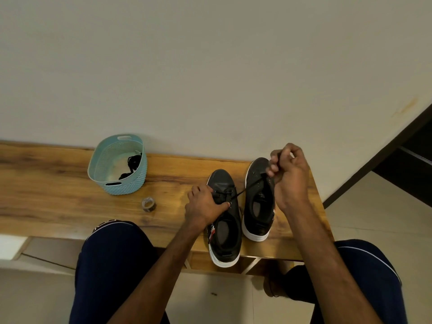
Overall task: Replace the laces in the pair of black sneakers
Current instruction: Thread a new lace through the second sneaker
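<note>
Black white-soled sneakers (243, 206), black lace (251, 185), pale blue woven-pattern basket (121, 181), wood-grain bench (58, 195)

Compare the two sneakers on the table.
The left sneaker, gripped by the left hand, has a lace, pinched by the right hand, through its front eyelets; the right sneaker's visible eyelets are bare. The left sneaker's heel overhangs the table edge; the right sneaker sits farther back. Both are black with white soles.

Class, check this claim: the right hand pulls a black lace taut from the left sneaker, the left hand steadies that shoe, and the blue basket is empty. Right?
Not quite. The head view shows the blue basket is not empty: black laces lie in it. The rest holds: the right hand pulls the lace taut from the left sneaker, which the left hand steadies.
</note>
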### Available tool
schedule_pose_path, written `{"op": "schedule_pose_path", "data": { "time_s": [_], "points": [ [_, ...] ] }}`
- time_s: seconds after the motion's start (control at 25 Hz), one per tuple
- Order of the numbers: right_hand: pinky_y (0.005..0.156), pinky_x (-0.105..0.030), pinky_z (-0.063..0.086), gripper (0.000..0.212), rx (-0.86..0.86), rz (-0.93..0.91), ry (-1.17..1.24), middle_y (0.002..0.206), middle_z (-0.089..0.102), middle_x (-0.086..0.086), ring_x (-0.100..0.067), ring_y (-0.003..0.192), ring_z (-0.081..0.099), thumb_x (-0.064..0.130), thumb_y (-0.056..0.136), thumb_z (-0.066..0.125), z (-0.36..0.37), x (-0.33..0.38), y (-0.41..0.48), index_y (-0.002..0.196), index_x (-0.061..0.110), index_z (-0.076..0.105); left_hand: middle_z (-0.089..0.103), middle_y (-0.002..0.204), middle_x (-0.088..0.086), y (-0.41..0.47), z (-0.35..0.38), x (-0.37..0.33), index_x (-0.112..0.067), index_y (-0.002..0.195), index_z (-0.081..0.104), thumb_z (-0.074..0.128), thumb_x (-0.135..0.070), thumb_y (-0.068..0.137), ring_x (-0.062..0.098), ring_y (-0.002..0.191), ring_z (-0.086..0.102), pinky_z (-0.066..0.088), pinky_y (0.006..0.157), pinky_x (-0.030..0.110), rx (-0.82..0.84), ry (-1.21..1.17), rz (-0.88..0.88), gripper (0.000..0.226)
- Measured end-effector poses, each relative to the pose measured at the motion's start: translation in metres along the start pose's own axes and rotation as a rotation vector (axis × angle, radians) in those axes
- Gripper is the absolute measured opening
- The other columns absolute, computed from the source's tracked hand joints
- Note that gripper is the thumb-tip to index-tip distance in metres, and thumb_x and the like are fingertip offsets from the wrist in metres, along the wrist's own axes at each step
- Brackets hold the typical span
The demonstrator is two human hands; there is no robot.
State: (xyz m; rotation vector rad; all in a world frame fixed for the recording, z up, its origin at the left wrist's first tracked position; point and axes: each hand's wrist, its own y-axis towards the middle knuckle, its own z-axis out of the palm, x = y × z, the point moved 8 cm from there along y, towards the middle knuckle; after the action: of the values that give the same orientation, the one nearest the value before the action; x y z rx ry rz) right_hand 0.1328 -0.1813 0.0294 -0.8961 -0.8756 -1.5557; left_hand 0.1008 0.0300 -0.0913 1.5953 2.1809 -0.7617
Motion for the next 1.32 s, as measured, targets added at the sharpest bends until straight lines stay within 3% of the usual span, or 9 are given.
{"op": "schedule_pose_path", "data": {
  "time_s": [0.2, 0.32, 0.52, 0.72, 0.8, 0.88, 1.0, 1.16, 1.32],
  "points": [
    [0.078, -0.028, 0.047, 0.014, 0.394, 0.023, -1.282, 0.105, 0.063, 0.006, -0.010, 0.095, 0.059, 0.021, 0.097, 0.058, 0.007, -0.083, -0.014, 0.109, 0.019, 0.066, 0.051, 0.120, 0.006, -0.007, 0.015, 0.008, -0.013, 0.124, 0.047, 0.069, -0.073, 0.068, 0.023, 0.112, 0.050, 0.051, 0.084, 0.038, 0.069, -0.020, -0.035, 0.085],
    [0.084, -0.038, 0.052, 0.024, 0.546, 0.017, -1.701, 0.115, 0.061, -0.001, -0.023, 0.107, 0.059, 0.025, 0.096, 0.058, 0.012, -0.125, -0.034, 0.118, 0.017, 0.062, 0.060, 0.107, 0.005, -0.013, 0.024, 0.015, -0.013, 0.113, 0.054, 0.055, -0.090, 0.053, 0.021, 0.094, 0.060, 0.053, 0.071, 0.035, 0.134, 0.025, -0.075, 0.098],
    [0.076, -0.033, 0.051, 0.013, 0.350, 0.027, -1.520, 0.092, 0.070, 0.003, -0.017, 0.089, 0.065, 0.028, 0.095, 0.062, 0.009, -0.086, -0.020, 0.096, 0.019, 0.071, 0.057, 0.108, 0.006, -0.014, 0.028, 0.024, -0.012, 0.106, 0.060, 0.048, -0.095, 0.053, 0.021, 0.097, 0.060, 0.051, 0.067, 0.034, 0.136, 0.031, -0.070, 0.099],
    [0.073, -0.024, 0.055, 0.010, 0.076, -0.118, -0.534, 0.090, 0.071, 0.004, -0.006, 0.085, 0.064, 0.017, 0.097, 0.062, 0.007, 0.028, -0.001, 0.094, 0.014, 0.071, 0.051, 0.123, 0.008, -0.016, 0.029, 0.022, -0.011, 0.123, 0.053, 0.060, -0.083, 0.067, 0.023, 0.110, 0.052, 0.052, 0.079, 0.036, 0.166, -0.006, -0.088, 0.091],
    [0.073, -0.021, 0.054, 0.013, 0.099, -0.058, -0.388, 0.100, 0.073, -0.001, -0.005, 0.090, 0.064, 0.016, 0.099, 0.057, 0.001, 0.036, 0.000, 0.094, 0.012, 0.069, 0.052, 0.126, 0.008, -0.016, 0.027, 0.024, -0.012, 0.128, 0.049, 0.063, -0.081, 0.067, 0.024, 0.113, 0.051, 0.053, 0.084, 0.040, 0.168, -0.034, -0.103, 0.093],
    [0.082, -0.034, 0.056, 0.017, 0.114, 0.047, -0.634, 0.101, 0.072, -0.003, -0.011, 0.091, 0.066, 0.024, 0.101, 0.055, -0.007, 0.007, -0.002, 0.096, 0.012, 0.065, 0.052, 0.128, 0.008, -0.014, 0.027, 0.025, -0.013, 0.132, 0.043, 0.065, -0.079, 0.067, 0.024, 0.114, 0.053, 0.054, 0.088, 0.043, 0.160, -0.051, -0.105, 0.096],
    [0.075, -0.037, 0.052, 0.018, 0.191, -0.101, -1.420, 0.112, 0.062, 0.001, -0.021, 0.095, 0.064, 0.028, 0.097, 0.059, -0.002, -0.043, -0.010, 0.113, 0.020, 0.056, 0.048, 0.132, 0.009, -0.017, 0.023, 0.020, -0.012, 0.135, 0.040, 0.063, -0.076, 0.073, 0.025, 0.118, 0.051, 0.051, 0.087, 0.038, 0.134, 0.020, -0.084, 0.093],
    [0.082, -0.038, 0.051, 0.039, 0.590, -0.070, -1.654, 0.135, 0.052, 0.002, -0.024, 0.109, 0.062, 0.023, 0.099, 0.054, 0.023, -0.112, -0.034, 0.137, 0.026, 0.049, 0.048, 0.132, 0.009, -0.020, 0.021, 0.016, -0.013, 0.135, 0.037, 0.063, -0.074, 0.075, 0.026, 0.118, 0.050, 0.051, 0.087, 0.040, 0.105, 0.027, -0.060, 0.089],
    [0.076, -0.034, 0.049, 0.014, 0.476, 0.042, -1.701, 0.111, 0.066, -0.003, -0.023, 0.096, 0.066, 0.021, 0.097, 0.057, 0.011, -0.115, -0.032, 0.110, 0.018, 0.063, 0.049, 0.130, 0.009, -0.020, 0.020, 0.017, -0.013, 0.134, 0.038, 0.063, -0.074, 0.075, 0.025, 0.116, 0.051, 0.051, 0.085, 0.038, 0.107, 0.030, -0.061, 0.089]
  ]
}}
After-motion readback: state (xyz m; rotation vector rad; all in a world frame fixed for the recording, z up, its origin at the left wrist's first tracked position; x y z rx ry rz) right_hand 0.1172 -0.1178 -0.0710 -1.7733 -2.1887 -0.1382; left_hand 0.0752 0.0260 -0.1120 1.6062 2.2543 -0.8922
